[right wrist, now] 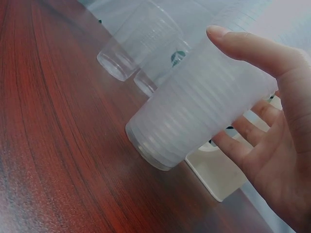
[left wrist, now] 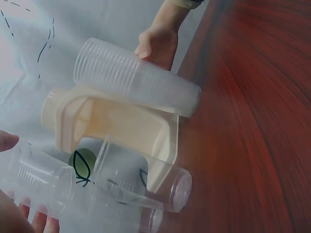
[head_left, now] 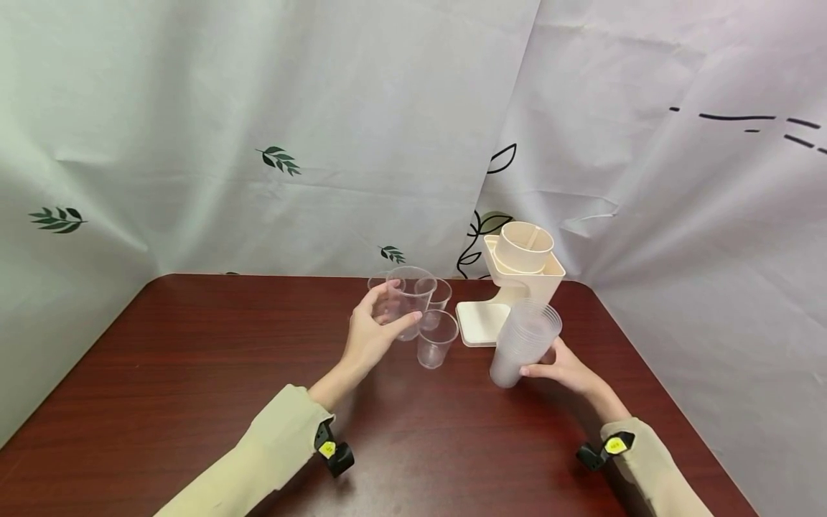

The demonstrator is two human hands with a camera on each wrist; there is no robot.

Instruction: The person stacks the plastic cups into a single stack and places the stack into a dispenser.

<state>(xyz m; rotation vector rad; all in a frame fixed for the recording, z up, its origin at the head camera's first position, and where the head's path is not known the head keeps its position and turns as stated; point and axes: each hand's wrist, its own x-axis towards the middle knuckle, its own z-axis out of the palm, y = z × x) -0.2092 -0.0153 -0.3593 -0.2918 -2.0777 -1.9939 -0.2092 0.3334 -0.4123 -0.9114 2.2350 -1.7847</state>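
Note:
In the head view my left hand (head_left: 370,336) holds a clear plastic cup (head_left: 413,281) between thumb and fingers. The cup is upright among other clear cups, and its base overlaps them in sight. One clear cup (head_left: 434,346) stands on the table just in front of it; another (head_left: 441,293) stands behind. My right hand (head_left: 568,370) grips a tall stack of nested plastic cups (head_left: 522,345), which leans with its rims up and to the right. The right wrist view shows the thumb across the stack (right wrist: 189,102); whether its base touches the table I cannot tell.
A cream plastic stand (head_left: 526,280) with a round open top (head_left: 525,248) and a flat white base (head_left: 479,323) is at the back right, behind the stack. The dark red wooden table (head_left: 213,373) ends at a hanging pale cloth (head_left: 323,129) printed with leaves.

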